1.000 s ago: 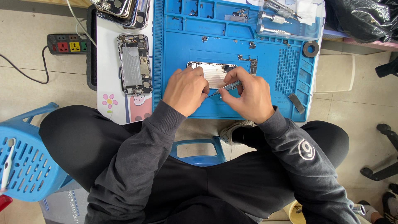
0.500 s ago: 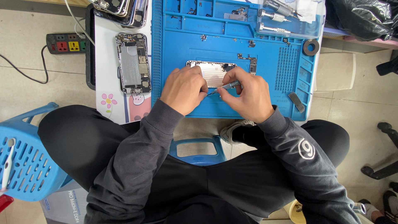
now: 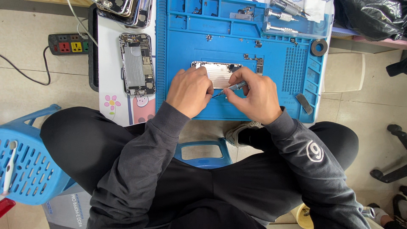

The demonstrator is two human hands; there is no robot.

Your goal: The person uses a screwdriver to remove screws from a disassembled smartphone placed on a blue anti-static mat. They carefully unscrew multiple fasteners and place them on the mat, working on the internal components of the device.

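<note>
Left hand (image 3: 190,91) steadies opened phone (image 3: 218,73); right hand (image 3: 254,95) pinches screwdriver (image 3: 229,89)

You're in a phone repair workshop: blue silicone repair mat (image 3: 271,63) with parts compartments, opened phone (image 3: 136,63) on the worktop (image 3: 106,55), more gutted phones (image 3: 125,8), screwdriver bits (image 3: 282,17), power strip (image 3: 68,43) on tiled floor.

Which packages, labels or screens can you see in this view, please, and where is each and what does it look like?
Cardboard box: bottom left on the floor, under the blue plastic stool; grey-blue with a pale printed label.
Round logo patch: on the person's right sleeve; white ring on dark grey.
No lit screens; the phones lie opened, showing their insides.
</note>
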